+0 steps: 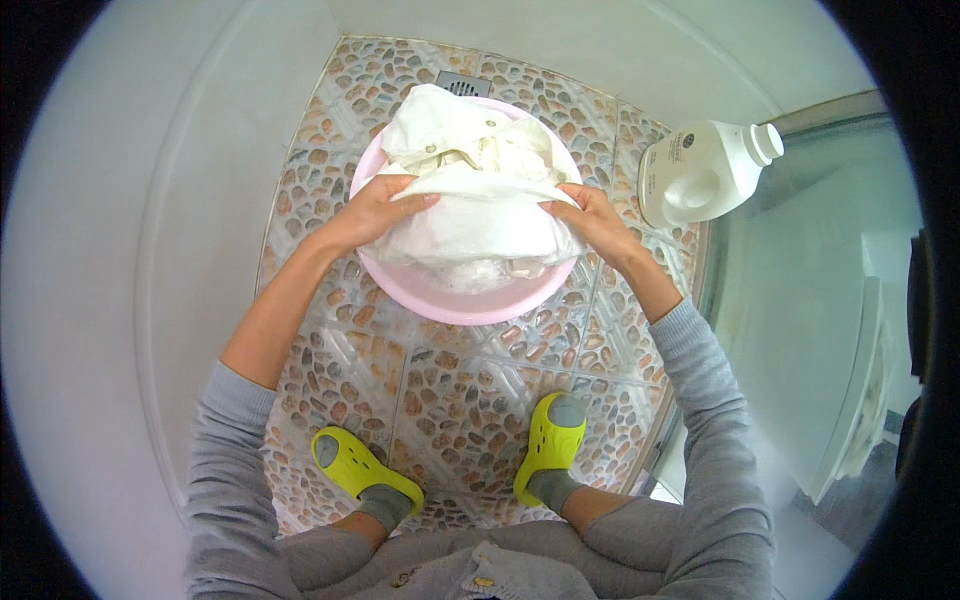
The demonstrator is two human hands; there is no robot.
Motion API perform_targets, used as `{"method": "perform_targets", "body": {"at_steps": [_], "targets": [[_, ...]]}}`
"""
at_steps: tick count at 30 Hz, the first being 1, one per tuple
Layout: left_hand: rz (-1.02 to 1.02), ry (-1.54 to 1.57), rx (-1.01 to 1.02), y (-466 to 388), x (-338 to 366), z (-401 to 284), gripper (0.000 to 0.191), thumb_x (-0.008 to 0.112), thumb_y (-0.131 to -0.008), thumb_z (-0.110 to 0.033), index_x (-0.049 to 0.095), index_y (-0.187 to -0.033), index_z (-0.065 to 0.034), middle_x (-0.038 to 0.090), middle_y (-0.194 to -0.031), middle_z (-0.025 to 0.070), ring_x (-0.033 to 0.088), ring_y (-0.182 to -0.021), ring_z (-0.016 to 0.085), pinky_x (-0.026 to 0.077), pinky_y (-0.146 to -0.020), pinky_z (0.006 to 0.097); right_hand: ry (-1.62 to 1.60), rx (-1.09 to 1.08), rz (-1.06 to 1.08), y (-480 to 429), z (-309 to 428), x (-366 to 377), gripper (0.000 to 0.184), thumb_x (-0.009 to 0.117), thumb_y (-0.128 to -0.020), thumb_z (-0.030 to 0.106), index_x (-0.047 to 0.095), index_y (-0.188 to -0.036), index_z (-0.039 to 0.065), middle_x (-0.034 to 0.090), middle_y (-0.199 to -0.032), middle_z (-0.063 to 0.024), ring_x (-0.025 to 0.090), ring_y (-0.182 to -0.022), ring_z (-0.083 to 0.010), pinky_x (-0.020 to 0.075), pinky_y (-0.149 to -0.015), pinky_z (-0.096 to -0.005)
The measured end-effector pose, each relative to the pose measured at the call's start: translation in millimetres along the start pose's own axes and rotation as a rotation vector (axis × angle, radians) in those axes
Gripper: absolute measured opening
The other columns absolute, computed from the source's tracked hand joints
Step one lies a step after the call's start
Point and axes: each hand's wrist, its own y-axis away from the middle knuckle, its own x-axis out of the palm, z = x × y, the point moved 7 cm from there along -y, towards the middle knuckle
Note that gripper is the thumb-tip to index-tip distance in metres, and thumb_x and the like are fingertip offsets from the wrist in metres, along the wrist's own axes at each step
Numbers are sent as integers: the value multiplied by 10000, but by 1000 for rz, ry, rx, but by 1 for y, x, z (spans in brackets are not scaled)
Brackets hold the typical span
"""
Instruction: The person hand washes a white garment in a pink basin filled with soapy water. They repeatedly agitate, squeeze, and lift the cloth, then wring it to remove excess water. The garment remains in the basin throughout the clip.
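A white garment (480,225) with metal snap buttons is stretched between my two hands over a pink plastic basin (480,311). My left hand (379,210) pinches its folded edge on the left, thumb on top. On the right, my right hand (592,217) grips the same edge between thumb and fingers. Part of the cloth is bunched up behind the fold and hangs over the basin's far left rim. Suds and what looks like water show below the cloth at the near side of the basin.
A large white detergent jug (697,176) with a handle and cap, bearing writing, is at the right by a glass panel (795,300). Behind the basin is a metal floor drain (463,84). The pebble-patterned tile floor (457,405) carries my yellow-green clogs (555,442). White walls (97,262) enclose the left and back.
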Motion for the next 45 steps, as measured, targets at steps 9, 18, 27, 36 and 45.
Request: {"method": "perform_targets", "body": {"at_steps": [9, 18, 27, 36, 45], "targets": [[-475, 810, 17, -35, 48, 11, 591, 586, -883, -464, 541, -1216, 22, 601, -1139, 121, 594, -990, 190, 497, -805, 329, -180, -375, -549, 5, 38, 66, 248, 659, -867, 210, 689, -771, -17, 673, -726, -60, 553, -616, -72, 440, -538, -261], [-437, 1126, -127, -47, 84, 5, 450, 459, -949, -363, 561, -1107, 46, 606, -1009, 122, 573, -900, 196, 465, -770, 330, 327, -725, -761, -1, 78, 81, 346, 635, -853, 170, 537, -624, -70, 496, -521, -35, 400, -523, -84, 331, -460, -306], [-503, 775, -79, -35, 80, -8, 460, 468, -956, -390, 514, -1266, -53, 518, -1265, 88, 460, -1172, 200, 338, -1018, 363, -152, -480, -702, -13, 51, 71, 352, 658, -805, 158, 514, -583, -74, 526, -525, -179, 426, -468, -260, 373, -533, -396], [-583, 873, -109, -38, 82, -4, 467, 482, -945, -364, 532, -1183, 35, 594, -1085, 147, 551, -1014, 210, 436, -867, 378, -93, -448, -764, -11, 58, 65, 302, 603, -872, 166, 605, -672, -60, 538, -524, -37, 447, -517, -57, 344, -452, -278], [-517, 1083, -29, -48, 81, -8, 514, 476, -952, -394, 520, -1207, 50, 597, -1101, 145, 571, -998, 217, 452, -847, 339, 174, -524, -748, -12, 66, 65, 351, 658, -811, 136, 516, -556, -58, 493, -469, -142, 397, -443, -182, 361, -525, -358]]}}
